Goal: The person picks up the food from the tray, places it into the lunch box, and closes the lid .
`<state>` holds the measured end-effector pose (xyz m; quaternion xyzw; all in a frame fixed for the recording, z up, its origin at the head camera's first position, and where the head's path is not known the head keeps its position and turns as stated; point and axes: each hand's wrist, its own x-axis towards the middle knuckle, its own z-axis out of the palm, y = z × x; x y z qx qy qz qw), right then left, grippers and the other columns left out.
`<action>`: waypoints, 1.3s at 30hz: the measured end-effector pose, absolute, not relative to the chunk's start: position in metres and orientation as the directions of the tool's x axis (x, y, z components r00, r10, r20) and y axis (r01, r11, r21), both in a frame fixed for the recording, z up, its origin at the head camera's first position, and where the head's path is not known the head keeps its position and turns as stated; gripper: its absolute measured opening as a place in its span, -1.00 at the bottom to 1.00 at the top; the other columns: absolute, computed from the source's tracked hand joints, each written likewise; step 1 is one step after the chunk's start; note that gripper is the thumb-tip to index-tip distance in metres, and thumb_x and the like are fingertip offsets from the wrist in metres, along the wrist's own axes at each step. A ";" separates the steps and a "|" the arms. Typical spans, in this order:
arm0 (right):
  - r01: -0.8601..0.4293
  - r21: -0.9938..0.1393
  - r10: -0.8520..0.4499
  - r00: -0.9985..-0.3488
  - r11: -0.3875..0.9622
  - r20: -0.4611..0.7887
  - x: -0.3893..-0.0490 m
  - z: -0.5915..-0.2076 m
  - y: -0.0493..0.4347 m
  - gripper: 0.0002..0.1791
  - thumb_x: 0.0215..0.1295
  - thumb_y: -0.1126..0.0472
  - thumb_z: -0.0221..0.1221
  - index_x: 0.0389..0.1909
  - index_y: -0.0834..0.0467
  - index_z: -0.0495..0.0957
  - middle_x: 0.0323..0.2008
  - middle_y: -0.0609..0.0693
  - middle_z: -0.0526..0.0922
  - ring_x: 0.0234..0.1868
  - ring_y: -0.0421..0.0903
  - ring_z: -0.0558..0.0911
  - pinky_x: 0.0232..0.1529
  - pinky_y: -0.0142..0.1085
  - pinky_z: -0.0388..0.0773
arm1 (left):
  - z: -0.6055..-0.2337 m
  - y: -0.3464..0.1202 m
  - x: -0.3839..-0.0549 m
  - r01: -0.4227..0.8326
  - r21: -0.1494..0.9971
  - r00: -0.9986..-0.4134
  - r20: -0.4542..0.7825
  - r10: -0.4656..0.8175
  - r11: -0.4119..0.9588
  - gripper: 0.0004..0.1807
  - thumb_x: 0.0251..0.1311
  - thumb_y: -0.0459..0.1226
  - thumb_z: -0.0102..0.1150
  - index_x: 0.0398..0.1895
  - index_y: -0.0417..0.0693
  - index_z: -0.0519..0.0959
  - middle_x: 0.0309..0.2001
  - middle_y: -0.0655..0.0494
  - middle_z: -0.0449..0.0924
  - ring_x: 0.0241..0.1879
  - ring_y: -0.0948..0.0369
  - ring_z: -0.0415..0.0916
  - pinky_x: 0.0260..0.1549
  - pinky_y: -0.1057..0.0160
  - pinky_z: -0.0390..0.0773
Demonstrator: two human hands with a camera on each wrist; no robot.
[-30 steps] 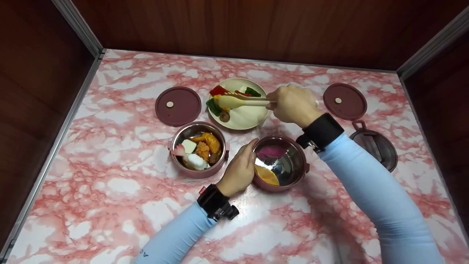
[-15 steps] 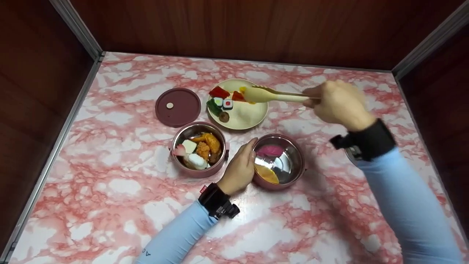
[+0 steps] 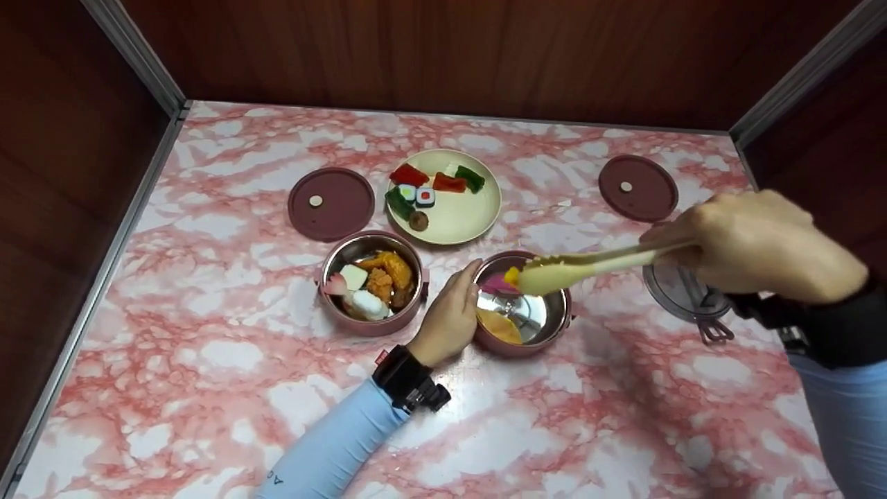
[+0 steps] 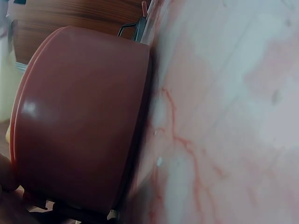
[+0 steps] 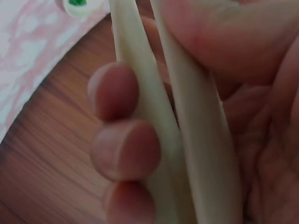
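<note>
In the head view, my left hand (image 3: 445, 320) rests against the left side of a pink steel-lined bowl (image 3: 563, 326), fingers stretched along its wall near the rim. A magenta piece (image 3: 496, 283) and an orange-yellow piece (image 3: 500, 327) lie inside. My right hand (image 3: 752, 242) grips cream tongs (image 3: 589, 269) by the handles; the right wrist view shows fingers (image 5: 126, 149) wrapped round both arms. The tongs' tips hold a small yellow piece (image 3: 512, 276) over the bowl. Behind, a cream plate (image 3: 461, 218) carries sushi rolls, red and green pieces and a brown mushroom-like one.
A second pink bowl (image 3: 374, 324) with several toy-like foods stands left. Two maroon lids (image 3: 332, 215) (image 3: 641, 197) lie at the back left and back right. A dark lid with a handle (image 3: 682, 294) lies at the right, partly behind my right hand. Wooden panels (image 3: 450, 55) wall the table.
My right hand has swung right and toward me, carrying the tongs with the yellow piece from the plate to above the right bowl. My left hand has stayed at the bowl.
</note>
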<state>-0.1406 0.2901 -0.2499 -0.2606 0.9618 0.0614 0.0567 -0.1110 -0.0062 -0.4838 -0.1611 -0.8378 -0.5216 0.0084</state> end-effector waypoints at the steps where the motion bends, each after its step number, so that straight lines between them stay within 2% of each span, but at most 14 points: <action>1: -0.523 0.087 -0.509 -0.849 0.848 -0.141 -0.138 -0.253 0.288 -0.65 0.06 0.14 0.39 -0.17 -0.37 0.72 -0.55 -0.17 0.60 -0.65 -0.17 0.44 -0.79 -0.17 0.26 | -0.484 -0.006 -0.111 0.281 0.870 -0.948 0.185 0.261 0.404 -0.50 0.53 -0.36 -0.27 0.47 -0.33 0.16 0.38 -0.24 0.29 0.38 -0.05 0.22 0.41 0.12 0.14; 5: -0.583 0.117 -0.578 -0.812 0.804 -0.079 -0.128 -0.269 0.279 -0.73 0.05 0.12 0.39 -0.35 -0.39 0.62 -0.65 -0.18 0.40 -0.72 -0.15 0.34 -0.81 -0.19 0.16 | -0.484 -0.007 -0.112 0.283 0.866 -0.947 0.186 0.261 0.411 -0.50 0.54 -0.35 -0.28 0.47 -0.32 0.16 0.39 -0.23 0.29 0.39 -0.04 0.22 0.41 0.13 0.14; 7: -0.612 0.134 -0.611 -0.790 0.780 -0.049 -0.125 -0.277 0.274 -0.75 0.06 0.11 0.40 -0.41 -0.35 0.58 -0.65 -0.16 0.38 -0.73 -0.12 0.34 -0.81 -0.17 0.17 | -0.484 -0.007 -0.112 0.283 0.866 -0.948 0.186 0.259 0.412 -0.51 0.54 -0.35 -0.28 0.47 -0.32 0.17 0.38 -0.23 0.30 0.38 -0.04 0.23 0.40 0.13 0.15; 13: -0.653 0.182 -0.667 -0.745 0.735 0.021 -0.123 -0.300 0.263 -0.80 0.02 0.09 0.45 -0.34 -0.16 0.64 -0.66 -0.12 0.38 -0.72 0.00 0.36 -0.80 -0.10 0.22 | -0.484 -0.006 -0.113 0.272 0.869 -0.950 0.173 0.261 0.413 -0.51 0.54 -0.36 -0.27 0.47 -0.31 0.17 0.37 -0.23 0.31 0.37 -0.04 0.24 0.39 0.13 0.17; 20: -0.691 0.145 -0.705 -0.706 0.708 0.075 -0.126 -0.318 0.258 -0.78 0.02 0.08 0.46 -0.28 -0.06 0.68 -0.66 -0.11 0.40 -0.73 -0.04 0.36 -0.82 -0.05 0.26 | -0.484 -0.006 -0.113 0.256 0.874 -0.952 0.153 0.266 0.413 -0.49 0.54 -0.33 -0.28 0.49 -0.28 0.15 0.38 -0.21 0.29 0.38 -0.03 0.23 0.40 0.14 0.16; 23: -0.688 0.124 -0.697 -0.714 0.715 0.061 -0.126 -0.317 0.258 -0.76 0.05 0.09 0.44 -0.22 -0.06 0.70 -0.64 -0.10 0.43 -0.70 -0.03 0.39 -0.79 -0.02 0.30 | -0.485 -0.007 -0.113 0.248 0.876 -0.953 0.145 0.265 0.414 -0.49 0.54 -0.32 -0.28 0.49 -0.27 0.15 0.39 -0.21 0.29 0.38 -0.03 0.23 0.40 0.14 0.16; 29: -0.609 0.097 -0.615 -0.787 0.787 0.048 -0.124 -0.296 0.269 -0.63 0.07 0.09 0.42 -0.04 -0.11 0.72 -0.54 -0.06 0.52 -0.66 0.01 0.48 -0.77 -0.02 0.30 | -0.485 -0.007 -0.112 0.239 0.881 -0.956 0.139 0.260 0.409 -0.49 0.55 -0.33 -0.28 0.50 -0.25 0.15 0.41 -0.20 0.26 0.40 -0.02 0.21 0.41 0.14 0.14; 34: -0.584 0.092 -0.591 -0.794 0.807 0.143 -0.124 -0.274 0.285 -0.61 0.06 0.09 0.41 -0.01 -0.12 0.72 -0.50 -0.08 0.61 -0.70 -0.11 0.44 -0.82 -0.08 0.24 | -0.484 -0.007 -0.111 0.243 0.879 -0.955 0.143 0.260 0.410 -0.49 0.54 -0.34 -0.28 0.50 -0.26 0.15 0.41 -0.20 0.26 0.39 -0.03 0.22 0.40 0.14 0.15; 39: -0.536 0.095 -0.542 -0.804 0.839 0.244 -0.125 -0.262 0.296 -0.58 0.08 0.10 0.42 0.04 -0.07 0.71 -0.47 0.02 0.64 -0.74 -0.05 0.40 -0.85 -0.11 0.17 | -0.485 -0.007 -0.112 0.279 0.866 -0.949 0.183 0.256 0.414 -0.50 0.54 -0.34 -0.28 0.47 -0.30 0.18 0.37 -0.22 0.31 0.37 -0.04 0.25 0.40 0.14 0.17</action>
